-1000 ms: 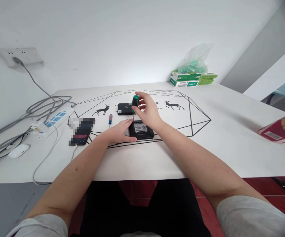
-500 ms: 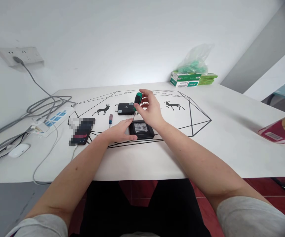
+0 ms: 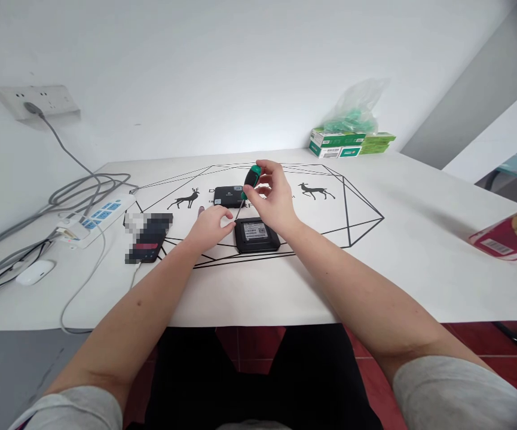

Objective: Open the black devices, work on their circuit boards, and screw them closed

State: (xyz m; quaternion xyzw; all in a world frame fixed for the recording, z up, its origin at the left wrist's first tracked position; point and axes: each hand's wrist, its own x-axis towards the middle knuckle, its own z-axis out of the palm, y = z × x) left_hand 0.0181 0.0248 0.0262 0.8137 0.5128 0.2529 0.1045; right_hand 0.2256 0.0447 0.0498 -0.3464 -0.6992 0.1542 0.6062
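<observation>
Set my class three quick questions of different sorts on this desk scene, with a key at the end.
1. True or false: the left hand is gripping the handle of the green-and-black screwdriver.
2. Where does the phone lie on the table? A) far right; B) left side; C) in the middle, between the hands.
3. What rests on top of the green-and-white boxes?

Key: 1. False; the right hand holds the green-and-black screwdriver. 2. B. 3. A plastic bag.

The left hand (image 3: 210, 227) hides most of a small reddish handle (image 3: 201, 210) — pixelation obscures part of the rectangular black phone (image 3: 154, 237) — and the right edge crops the red-and-tan package (image 3: 511, 233).
</observation>
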